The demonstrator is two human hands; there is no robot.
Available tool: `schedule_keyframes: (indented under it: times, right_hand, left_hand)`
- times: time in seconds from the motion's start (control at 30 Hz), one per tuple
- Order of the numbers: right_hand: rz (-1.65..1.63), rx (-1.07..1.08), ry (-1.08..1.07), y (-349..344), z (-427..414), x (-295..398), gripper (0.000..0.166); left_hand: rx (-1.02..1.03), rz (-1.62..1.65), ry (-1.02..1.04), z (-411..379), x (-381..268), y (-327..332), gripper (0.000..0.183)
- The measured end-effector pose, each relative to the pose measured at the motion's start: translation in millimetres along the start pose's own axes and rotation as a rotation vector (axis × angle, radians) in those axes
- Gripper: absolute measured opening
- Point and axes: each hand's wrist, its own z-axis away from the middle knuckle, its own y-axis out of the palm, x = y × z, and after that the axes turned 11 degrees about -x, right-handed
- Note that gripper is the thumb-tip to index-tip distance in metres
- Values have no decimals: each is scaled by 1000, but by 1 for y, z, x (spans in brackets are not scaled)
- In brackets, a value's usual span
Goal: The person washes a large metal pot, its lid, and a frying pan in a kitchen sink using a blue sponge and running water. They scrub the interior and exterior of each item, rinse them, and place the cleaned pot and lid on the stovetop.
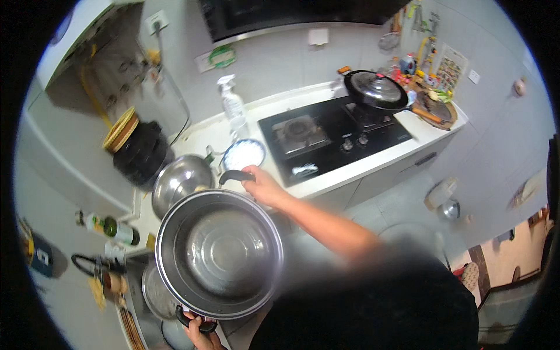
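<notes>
A large steel pot (227,253) with two black handles is held in the air, its open top facing the camera. Its inside shows no food, only shiny metal. My right hand (262,186) grips the handle at the upper rim. On the handle at the lower rim, my left hand (201,332) is closed. Behind the pot, a steel basin (181,179) sits on the counter beside a blue-rimmed plate (244,154). Below the pot's left side lies a round metal lid or pan (157,291) in the sink (138,271).
A black gas hob (323,144) carries a lidded wok (378,92) on its right burner. Around the counter stand a spray bottle (232,105), a dark pot with a woven lid (140,148), a green bottle (116,229) and a cutting board (437,111). The faucet (98,262) rises at the sink's edge.
</notes>
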Motion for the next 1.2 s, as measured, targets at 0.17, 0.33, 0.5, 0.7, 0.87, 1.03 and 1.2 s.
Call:
schedule_keyframes:
  times: [0.17,0.33,0.5,0.7,0.87,1.03,1.2]
  right_hand:
    - [104,-151,-18,-116,-25,-1,38]
    - [90,-264,3,-220,-33,11,45]
    - [90,-319,14,-303,-57,4,50]
    - [82,-383,13,-347,-105,-6,47]
    - [23,-385,49,-348,-157,-8,46]
    - [-108,-349,130,-347,-213,-17,49]
    - [55,-387,67,-345,-269,-37,44]
  left_hand:
    - [110,5,-92,1,37,95,16]
    - [321,78,-220,3,83,183,16]
    - [371,86,-335,-2,128,252,17]
    - [367,-52,-385,-26,133,328,15]
    - [315,-101,-321,-91,133,382,16]
    - [448,-122,-344,-164,144,432,11]
    - [491,-83,-396,-218,153,474,7]
